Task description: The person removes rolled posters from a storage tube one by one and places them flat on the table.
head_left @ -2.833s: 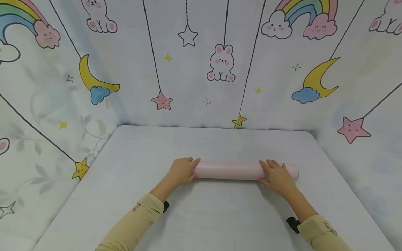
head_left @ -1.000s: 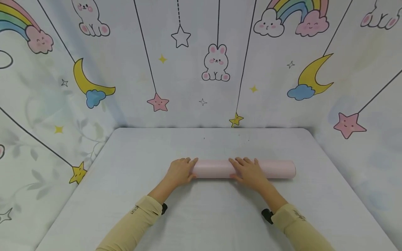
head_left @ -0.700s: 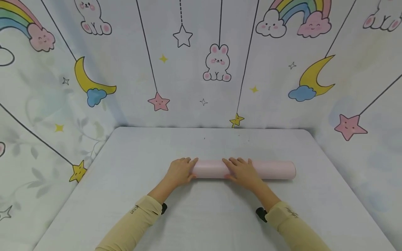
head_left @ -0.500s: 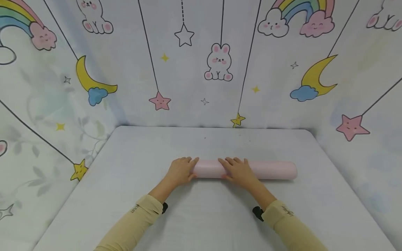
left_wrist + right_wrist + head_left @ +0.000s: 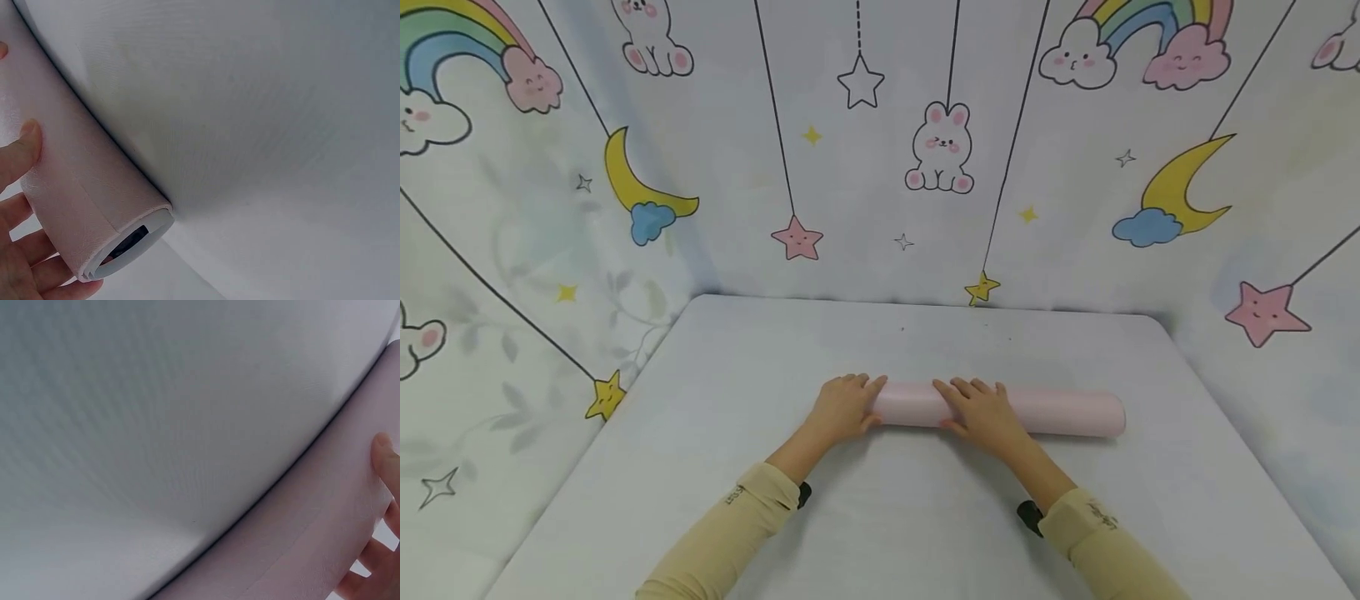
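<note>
A rolled-up pink mat [image 5: 1067,412] lies crosswise on the white table. Its left end, in the left wrist view, shows the hollow layered roll [image 5: 94,200] with a pale inner side. At that end my left hand [image 5: 842,408] grips it, thumb on the near side and fingers over the far side. My right hand [image 5: 988,417] holds the roll left of its middle in the same way; in the right wrist view its thumb [image 5: 386,464] presses the pink surface [image 5: 300,544]. The right end of the roll is uncovered.
The white table [image 5: 880,517] has rounded far corners. Behind and beside it hangs a backdrop [image 5: 865,183] printed with rabbits, stars, moons and rainbows. Dark wrist straps [image 5: 1030,517] show below the rolled sleeves.
My right hand has slid left along the roll from near its right end to left of its middle. My left hand keeps its place on the left end. The head view has shifted slightly.
</note>
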### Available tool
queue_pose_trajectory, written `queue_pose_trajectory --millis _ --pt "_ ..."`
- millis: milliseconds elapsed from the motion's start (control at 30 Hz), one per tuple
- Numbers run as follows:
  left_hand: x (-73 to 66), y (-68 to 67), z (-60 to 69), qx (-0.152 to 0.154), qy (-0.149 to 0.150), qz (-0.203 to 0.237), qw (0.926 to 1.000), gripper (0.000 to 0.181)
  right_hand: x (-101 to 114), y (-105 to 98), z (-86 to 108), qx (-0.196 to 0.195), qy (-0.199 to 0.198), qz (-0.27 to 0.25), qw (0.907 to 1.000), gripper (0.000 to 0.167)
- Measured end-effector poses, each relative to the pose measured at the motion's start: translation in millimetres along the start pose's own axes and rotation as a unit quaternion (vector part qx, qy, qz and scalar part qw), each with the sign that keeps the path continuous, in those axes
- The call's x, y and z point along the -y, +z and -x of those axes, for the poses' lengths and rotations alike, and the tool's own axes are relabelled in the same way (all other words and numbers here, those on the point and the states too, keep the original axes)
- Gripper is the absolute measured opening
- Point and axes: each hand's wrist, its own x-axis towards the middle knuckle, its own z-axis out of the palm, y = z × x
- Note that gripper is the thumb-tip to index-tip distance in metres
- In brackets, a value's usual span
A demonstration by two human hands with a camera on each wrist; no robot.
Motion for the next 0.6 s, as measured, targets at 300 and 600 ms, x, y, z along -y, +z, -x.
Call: queue_pose_trajectory --millis 300,600 --pt "-0.4 1.3 1.0 -0.007 0.003 0.002 1.0000 0.060 -0.4 1.0 1.6 -0.002 0.008 -0.009 0.9999 0.061" --pt "-0.8 1.5 1.3 -0.007 0.000 -0.008 0.9999 0.060 -2.9 2.9 1.6 -0.007 0.003 -0.011 0.9999 0.062"
